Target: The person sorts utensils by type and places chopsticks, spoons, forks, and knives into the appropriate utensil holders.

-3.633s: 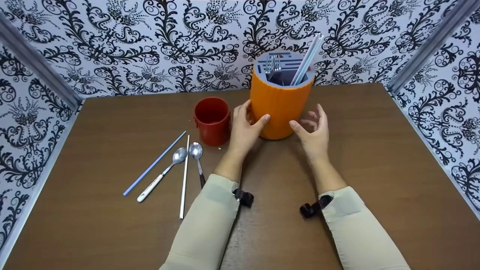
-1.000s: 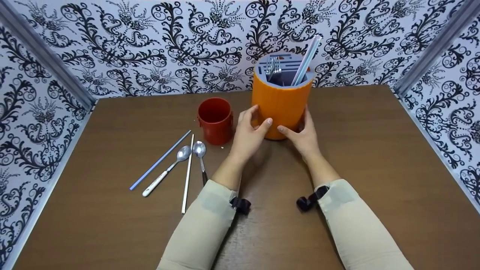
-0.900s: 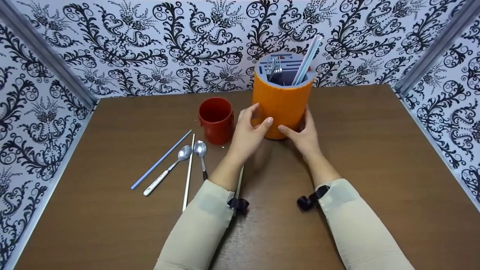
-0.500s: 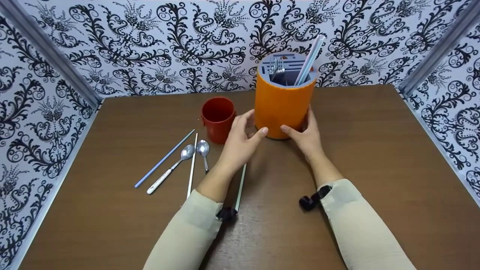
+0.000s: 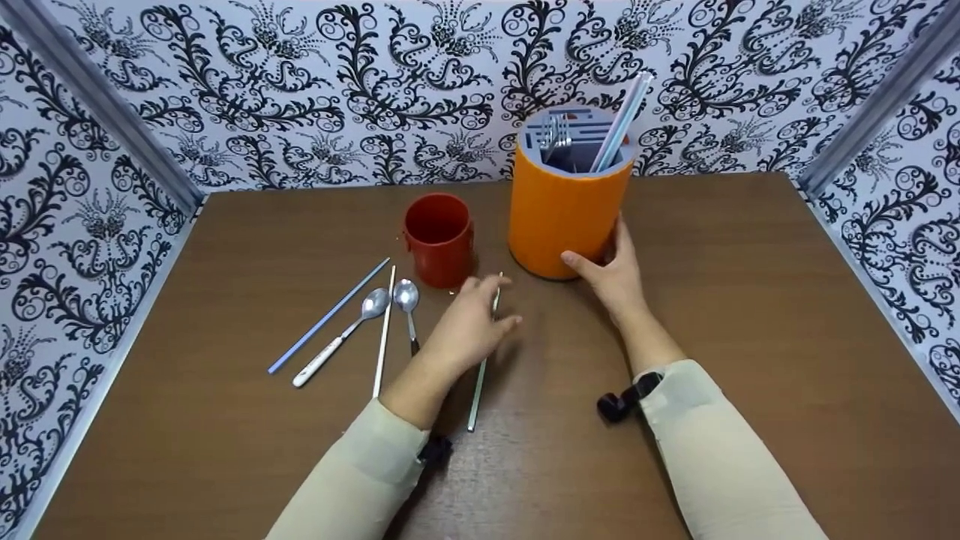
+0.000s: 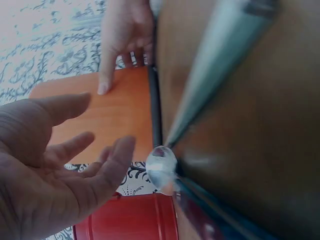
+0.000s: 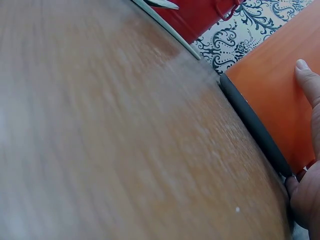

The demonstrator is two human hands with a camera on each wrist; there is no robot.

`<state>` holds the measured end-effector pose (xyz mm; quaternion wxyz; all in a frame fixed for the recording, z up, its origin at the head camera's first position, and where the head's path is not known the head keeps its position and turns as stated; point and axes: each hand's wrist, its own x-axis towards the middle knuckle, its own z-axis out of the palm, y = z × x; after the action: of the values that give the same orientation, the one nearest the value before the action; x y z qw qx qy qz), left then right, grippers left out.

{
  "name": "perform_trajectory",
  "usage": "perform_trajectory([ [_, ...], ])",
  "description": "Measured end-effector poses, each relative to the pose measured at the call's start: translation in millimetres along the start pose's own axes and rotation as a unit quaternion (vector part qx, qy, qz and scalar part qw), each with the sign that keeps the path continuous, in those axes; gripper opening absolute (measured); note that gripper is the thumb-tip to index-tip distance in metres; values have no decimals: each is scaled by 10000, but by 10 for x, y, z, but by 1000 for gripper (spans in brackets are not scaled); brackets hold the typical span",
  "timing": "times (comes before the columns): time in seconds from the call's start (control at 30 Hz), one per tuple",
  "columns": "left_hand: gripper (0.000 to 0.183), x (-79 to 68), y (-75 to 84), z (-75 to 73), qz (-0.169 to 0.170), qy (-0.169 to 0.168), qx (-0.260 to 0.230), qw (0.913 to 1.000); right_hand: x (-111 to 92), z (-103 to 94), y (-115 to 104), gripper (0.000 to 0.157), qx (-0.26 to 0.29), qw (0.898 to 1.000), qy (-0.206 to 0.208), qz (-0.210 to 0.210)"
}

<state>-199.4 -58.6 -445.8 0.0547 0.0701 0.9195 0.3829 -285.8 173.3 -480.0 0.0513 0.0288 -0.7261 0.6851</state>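
An orange cutlery holder with a grey slotted top stands upright at the back, with forks and light chopsticks in it. My right hand grips its lower right side, thumb across the front and fingers partly hidden behind. In the right wrist view the thumb lies against the orange wall. My left hand hovers over a pale green chopstick lying on the table and covers its middle. The left wrist view has this hand's fingers spread and loosely bent, with nothing between them.
A red cup stands left of the holder. Before it lie a blue chopstick, a white-handled spoon, a white chopstick and a dark-handled spoon, partly behind the left arm. A patterned wall rises behind the table.
My left hand has let go of the orange holder and come back toward me and slightly left, over the pale green chopstick. My right hand stays on the holder, having closed in on it earlier.
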Motion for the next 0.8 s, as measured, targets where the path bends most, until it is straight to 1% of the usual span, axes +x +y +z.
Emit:
perform_trajectory([
  [0.1,54,-46,-23,43,-30,-217,463,9987,7,-2,-1,107,15,10000,-25,-3],
  [0.23,52,-91,-54,79,-86,-270,891,9956,16,-2,-1,107,33,10000,-37,-47],
  [0.37,46,-111,-60,85,-260,-337,1152,9924,22,-1,-5,106,19,10000,-43,-51],
  [0.47,48,-113,-53,80,-352,-439,1341,9894,27,-1,-1,106,-10,10000,-66,-37],
  [0.6,47,-109,-49,85,-388,-535,1458,9871,19,-5,8,106,-57,9999,-110,-37],
  [0.7,33,-112,-57,104,-298,-514,1532,9864,10,-9,11,106,-66,9999,-124,-53],
  [0.8,20,-113,-72,129,-118,-437,1624,9857,5,-15,13,105,-87,9999,-106,-47],
])
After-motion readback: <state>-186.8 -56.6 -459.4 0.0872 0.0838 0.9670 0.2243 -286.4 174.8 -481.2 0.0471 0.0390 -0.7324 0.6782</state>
